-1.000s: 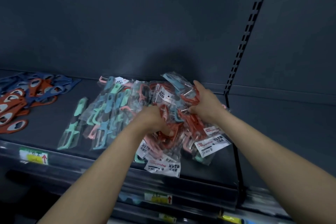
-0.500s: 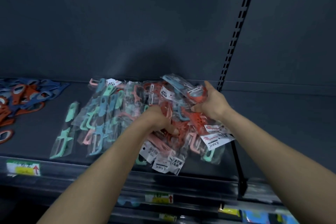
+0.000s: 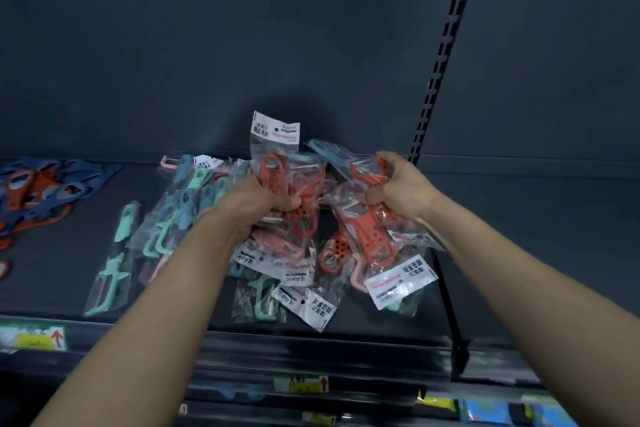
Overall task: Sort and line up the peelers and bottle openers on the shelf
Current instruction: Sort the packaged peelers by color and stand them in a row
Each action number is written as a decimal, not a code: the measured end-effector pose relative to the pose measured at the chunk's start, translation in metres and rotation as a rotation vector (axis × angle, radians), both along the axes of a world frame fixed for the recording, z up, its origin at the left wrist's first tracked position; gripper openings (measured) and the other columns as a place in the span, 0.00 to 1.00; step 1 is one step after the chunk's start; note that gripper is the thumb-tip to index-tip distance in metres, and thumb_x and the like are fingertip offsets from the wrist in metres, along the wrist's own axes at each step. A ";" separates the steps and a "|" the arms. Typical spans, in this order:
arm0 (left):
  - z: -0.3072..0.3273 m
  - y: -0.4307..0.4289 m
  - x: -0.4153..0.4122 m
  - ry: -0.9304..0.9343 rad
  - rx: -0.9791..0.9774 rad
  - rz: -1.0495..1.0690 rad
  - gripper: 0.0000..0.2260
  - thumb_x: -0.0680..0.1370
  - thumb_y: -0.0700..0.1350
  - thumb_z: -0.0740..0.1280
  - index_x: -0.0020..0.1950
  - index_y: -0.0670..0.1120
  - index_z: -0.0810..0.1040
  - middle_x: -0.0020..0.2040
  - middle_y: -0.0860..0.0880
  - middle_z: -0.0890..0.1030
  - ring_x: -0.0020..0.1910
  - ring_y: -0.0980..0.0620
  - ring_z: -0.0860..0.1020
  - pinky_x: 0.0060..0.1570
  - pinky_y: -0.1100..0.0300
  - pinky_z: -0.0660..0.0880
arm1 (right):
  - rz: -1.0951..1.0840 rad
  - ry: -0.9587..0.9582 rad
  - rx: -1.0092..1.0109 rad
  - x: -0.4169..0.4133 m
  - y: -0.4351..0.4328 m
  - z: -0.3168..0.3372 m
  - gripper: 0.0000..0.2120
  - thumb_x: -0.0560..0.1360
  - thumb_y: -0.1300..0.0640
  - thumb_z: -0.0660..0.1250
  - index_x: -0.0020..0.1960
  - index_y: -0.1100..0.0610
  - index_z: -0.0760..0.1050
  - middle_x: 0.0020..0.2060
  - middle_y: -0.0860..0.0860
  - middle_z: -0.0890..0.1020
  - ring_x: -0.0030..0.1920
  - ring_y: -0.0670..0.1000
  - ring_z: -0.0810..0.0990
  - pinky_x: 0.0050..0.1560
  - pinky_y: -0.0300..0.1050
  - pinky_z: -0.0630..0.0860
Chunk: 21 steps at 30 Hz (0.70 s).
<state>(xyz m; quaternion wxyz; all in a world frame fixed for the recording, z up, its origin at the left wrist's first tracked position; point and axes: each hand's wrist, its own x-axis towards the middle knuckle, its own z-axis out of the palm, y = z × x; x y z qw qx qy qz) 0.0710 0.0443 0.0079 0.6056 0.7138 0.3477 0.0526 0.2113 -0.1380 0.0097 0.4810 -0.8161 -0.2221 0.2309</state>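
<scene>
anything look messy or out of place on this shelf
Yes. The bagged peelers lie in a jumbled heap, colours mixed and bags crossing at all angles; one mint peeler lies apart on the left. The bottle openers at far left are a tangled blue-and-orange pile, not lined up.

One camera sits on the person's head. It looks forward and down at the shelf (image 3: 52,270), close up, with the shelf's front edge at 6 o'clock.
</scene>
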 end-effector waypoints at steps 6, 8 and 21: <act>0.000 0.016 0.007 -0.047 0.007 0.007 0.17 0.60 0.42 0.79 0.47 0.42 0.82 0.45 0.47 0.85 0.51 0.44 0.80 0.59 0.44 0.72 | -0.008 0.061 0.062 -0.003 0.006 0.003 0.44 0.66 0.71 0.72 0.75 0.55 0.54 0.54 0.55 0.79 0.41 0.55 0.83 0.38 0.49 0.80; 0.003 0.024 0.012 -0.088 -0.026 -0.008 0.12 0.64 0.41 0.78 0.45 0.43 0.82 0.42 0.48 0.84 0.48 0.44 0.80 0.56 0.43 0.74 | -0.033 0.086 0.092 -0.004 0.004 0.008 0.43 0.67 0.71 0.71 0.75 0.56 0.54 0.53 0.56 0.79 0.35 0.53 0.80 0.29 0.44 0.75; 0.006 -0.010 0.062 -0.246 -0.150 -0.060 0.05 0.68 0.40 0.75 0.42 0.44 0.82 0.38 0.47 0.85 0.39 0.47 0.83 0.39 0.53 0.79 | -0.341 0.030 0.341 -0.004 -0.030 0.017 0.38 0.69 0.72 0.70 0.73 0.54 0.59 0.49 0.49 0.78 0.28 0.40 0.80 0.25 0.34 0.73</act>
